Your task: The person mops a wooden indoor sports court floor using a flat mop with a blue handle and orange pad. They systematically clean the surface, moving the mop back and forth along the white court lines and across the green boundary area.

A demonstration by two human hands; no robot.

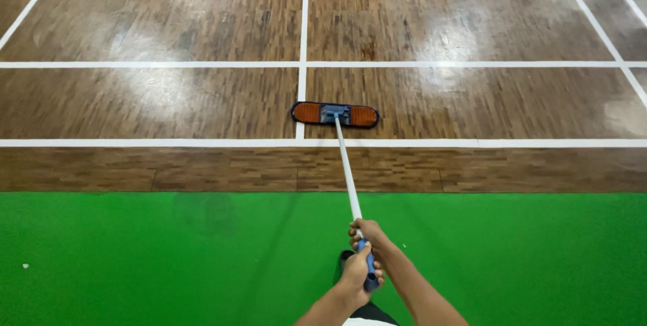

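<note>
A flat mop with an orange pad (pixel 335 115) rests on the wooden court floor (pixel 168 97), just beyond a white line. Its white pole (pixel 347 171) runs back toward me and ends in a blue grip. My right hand (pixel 369 237) is closed around the pole where the white meets the blue. My left hand (pixel 357 272) wraps the blue end just below it. Both hands touch each other on the handle.
White court lines (pixel 303 29) cross the shiny brown floor. A green mat surface (pixel 135 258) covers the near ground under me. A dark shoe tip (pixel 345 258) shows below my hands. A small white speck (pixel 25 266) lies on the green at the left.
</note>
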